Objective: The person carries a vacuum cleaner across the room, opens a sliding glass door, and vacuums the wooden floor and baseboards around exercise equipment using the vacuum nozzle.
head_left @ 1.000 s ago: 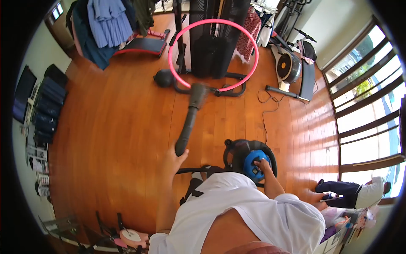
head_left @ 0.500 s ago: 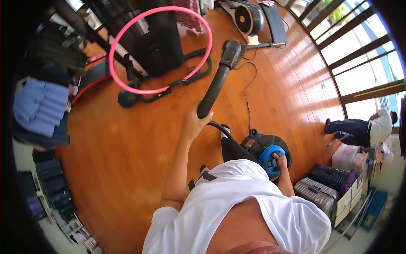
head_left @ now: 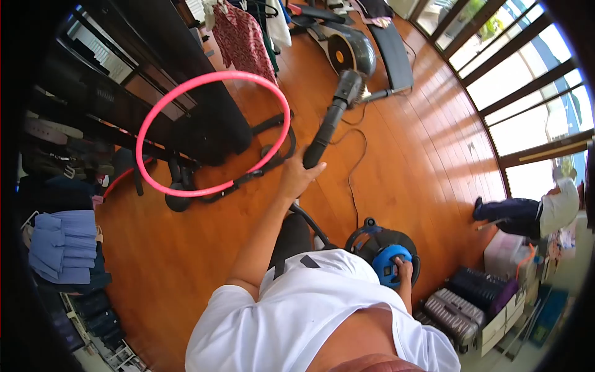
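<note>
Glossy orange floorboards (head_left: 186, 266); left fingers (head_left: 318, 170) clamp black brush-tipped wand (head_left: 330, 119); right fingers (head_left: 403, 266) clamp round blue-topped vacuum (head_left: 387, 255) — seemingly positioning; steadiness wanted next.

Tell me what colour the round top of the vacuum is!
The vacuum's round top is blue; it shows best in the head view.

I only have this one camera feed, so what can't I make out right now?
Head view, hidden: underside of the left grip on the black wand, behind its own knuckles.
Head view, too small: whether the right grip is closed on the blue lid.
Head view, hidden: lower end of the hose, behind the white shirt.
</note>
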A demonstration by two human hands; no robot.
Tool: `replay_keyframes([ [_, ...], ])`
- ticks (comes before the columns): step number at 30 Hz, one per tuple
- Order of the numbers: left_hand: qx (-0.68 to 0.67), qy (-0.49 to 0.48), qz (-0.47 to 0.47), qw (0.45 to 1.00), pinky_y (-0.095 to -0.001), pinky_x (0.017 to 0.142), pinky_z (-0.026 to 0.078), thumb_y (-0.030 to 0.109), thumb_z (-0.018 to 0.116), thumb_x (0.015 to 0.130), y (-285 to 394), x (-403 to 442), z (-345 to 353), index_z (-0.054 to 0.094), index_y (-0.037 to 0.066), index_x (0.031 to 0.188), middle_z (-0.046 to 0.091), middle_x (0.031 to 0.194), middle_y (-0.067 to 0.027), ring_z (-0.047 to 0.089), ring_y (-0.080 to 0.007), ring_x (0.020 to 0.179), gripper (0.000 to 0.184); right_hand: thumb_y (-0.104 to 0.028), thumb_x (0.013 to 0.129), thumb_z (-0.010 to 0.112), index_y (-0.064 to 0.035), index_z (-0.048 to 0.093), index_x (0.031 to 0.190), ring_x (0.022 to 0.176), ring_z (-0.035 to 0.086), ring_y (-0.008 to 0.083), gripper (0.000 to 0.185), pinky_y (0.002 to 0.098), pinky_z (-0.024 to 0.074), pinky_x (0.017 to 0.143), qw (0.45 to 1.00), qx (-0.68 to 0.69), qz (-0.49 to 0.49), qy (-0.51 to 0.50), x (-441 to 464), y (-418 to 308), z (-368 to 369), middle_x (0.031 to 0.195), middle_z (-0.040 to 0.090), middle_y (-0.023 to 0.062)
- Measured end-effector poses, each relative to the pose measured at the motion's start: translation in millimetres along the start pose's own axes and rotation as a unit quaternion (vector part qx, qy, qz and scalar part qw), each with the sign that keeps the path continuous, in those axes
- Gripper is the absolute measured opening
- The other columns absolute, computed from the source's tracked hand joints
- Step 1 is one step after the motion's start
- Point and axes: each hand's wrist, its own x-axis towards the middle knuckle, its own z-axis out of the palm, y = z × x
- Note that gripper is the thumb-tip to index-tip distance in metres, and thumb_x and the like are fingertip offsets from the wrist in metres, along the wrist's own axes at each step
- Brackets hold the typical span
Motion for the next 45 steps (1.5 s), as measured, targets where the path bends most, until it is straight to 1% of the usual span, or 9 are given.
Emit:
replay_keyframes([
  [12,-0.077,-0.028,0.016,0.996,-0.0221,0.049,0.041,0.015,0.074,0.081,20.7,264.0,-31.3,0.056,0.004,0.102,0.052,0.068,0.0024,0.05,-0.0058,0.053,0.03,-0.035,0.084,0.068,0.0051,0.063,0.082,0.056,0.061,0.0247,0.04,0.0367,0.0463,0.054,0.999,0.028,-0.019,0.019,122.6,-275.8,1.4,0.066,0.063,0.0169],
  [17,-0.126,0.009,-0.002,0.992,-0.0213,0.049,0.04,0.012,0.073,0.083,13.6,342.8,-42.2,0.056,0.004,0.103,0.052,0.071,0.0027,0.049,-0.0046,0.053,0.027,-0.042,0.083,0.067,0.0039,0.063,0.075,0.055,0.06,0.0255,0.046,0.0382,0.0445,0.053,0.989,0.004,-0.141,0.046,199.8,-384.5,1.6,0.059,0.06,0.0158],
  [20,-0.112,0.033,-0.014,0.993,-0.0214,0.051,0.041,0.011,0.072,0.083,9.2,378.7,-48.5,0.055,0.004,0.105,0.052,0.071,0.0026,0.049,-0.0048,0.055,0.029,-0.043,0.083,0.067,0.0036,0.062,0.076,0.054,0.06,0.0244,0.047,0.0378,0.0449,0.053,0.99,-0.002,-0.144,0.012,249.1,-454.4,5.6,0.058,0.059,0.015],
  [22,-0.116,0.054,-0.026,0.991,-0.0213,0.051,0.04,0.01,0.072,0.083,8.4,394.9,-48.8,0.054,0.003,0.107,0.051,0.071,0.0019,0.05,-0.0055,0.056,0.031,-0.045,0.082,0.064,0.0049,0.062,0.086,0.077,0.065,0.0367,0.05,0.0453,0.0472,0.07,0.98,-0.056,-0.193,0.012,269.0,-513.5,7.2,0.073,0.064,0.0234],
  [27,-0.127,0.102,-0.049,0.985,-0.0216,0.053,0.041,0.011,0.073,0.083,15.4,441.6,-48.7,0.053,0.002,0.108,0.053,0.072,0.0004,0.05,-0.0063,0.056,0.034,-0.04,0.083,0.067,0.004,0.059,0.083,0.07,0.065,0.0347,0.045,0.043,0.0485,0.062,0.97,-0.02,-0.238,-0.041,341.0,-615.4,50.7,0.073,0.064,0.0217],
  [33,-0.169,0.162,-0.071,0.97,-0.0216,0.053,0.041,0.01,0.073,0.082,13.7,489.2,-51.5,0.052,0.003,0.109,0.054,0.073,-0.0005,0.05,-0.0071,0.056,0.034,-0.034,0.085,0.065,0.0014,0.062,0.093,0.086,0.063,0.038,0.037,0.0478,0.0489,0.073,0.939,-0.116,-0.314,-0.073,382.5,-744.9,75.1,0.093,0.061,0.0233],
  [37,-0.18,0.182,-0.084,0.963,-0.0213,0.052,0.041,0.01,0.072,0.083,12.8,519.3,-58.6,0.052,0.002,0.107,0.054,0.072,-0.0001,0.049,-0.0063,0.056,0.033,-0.031,0.088,0.062,-0.0123,0.066,0.104,0.089,0.062,0.0392,0.025,0.048,0.0495,0.075,0.875,-0.201,-0.438,-0.051,452.9,-790.2,118.3,0.097,0.058,0.0232],
  [40,-0.178,0.173,-0.103,0.963,-0.0222,0.053,0.041,0.007,0.072,0.082,5.0,547.3,-63.0,0.051,0.002,0.11,0.055,0.071,-0.0012,0.05,-0.0078,0.055,0.035,-0.033,0.088,0.062,-0.0142,0.067,0.104,0.086,0.063,0.0368,0.026,0.0467,0.0505,0.075,0.894,-0.194,-0.4,-0.062,486.5,-836.5,154.3,0.096,0.059,0.0218],
  [45,-0.125,0.145,-0.148,0.97,-0.0217,0.053,0.042,0.011,0.075,0.08,-10.9,588.6,-69.2,0.054,0.004,0.101,0.055,0.071,0.0013,0.051,-0.0063,0.057,0.031,-0.038,0.088,0.063,0.0059,0.061,0.085,0.074,0.066,0.033,0.044,0.044,0.0503,0.071,0.908,-0.146,-0.378,-0.109,511.0,-918.8,197.2,0.082,0.065,0.0212],
])
